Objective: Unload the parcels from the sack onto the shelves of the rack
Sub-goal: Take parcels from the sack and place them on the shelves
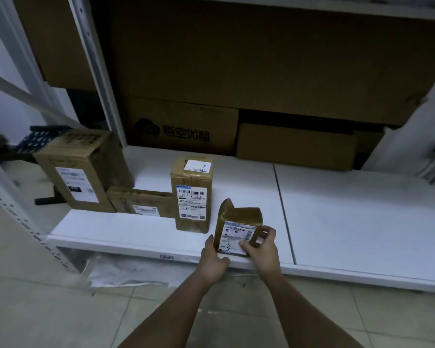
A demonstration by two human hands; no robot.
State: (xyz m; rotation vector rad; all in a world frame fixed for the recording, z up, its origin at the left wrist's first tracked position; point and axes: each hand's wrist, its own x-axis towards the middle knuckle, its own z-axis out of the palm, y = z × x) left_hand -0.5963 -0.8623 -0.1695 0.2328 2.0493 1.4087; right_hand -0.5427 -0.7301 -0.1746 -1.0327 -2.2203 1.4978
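Observation:
A small taped brown parcel (239, 222) with a white label stands near the front edge of the low white shelf (349, 222). My left hand (215, 259) holds its left side and lower corner. My right hand (261, 249) grips its right side, thumb on the label. To its left on the same shelf stand a tall taped parcel (191, 194), a low flat parcel (143, 203) and a large carton (86, 169), all labelled. The sack is not in view.
Big cardboard boxes (236, 71) fill the back of the shelf, under the shelf above. A white perforated rack post (18, 207) rises at the left. The shelf's right half is bare. Crumpled clear plastic (126, 272) lies on the tiled floor under the shelf.

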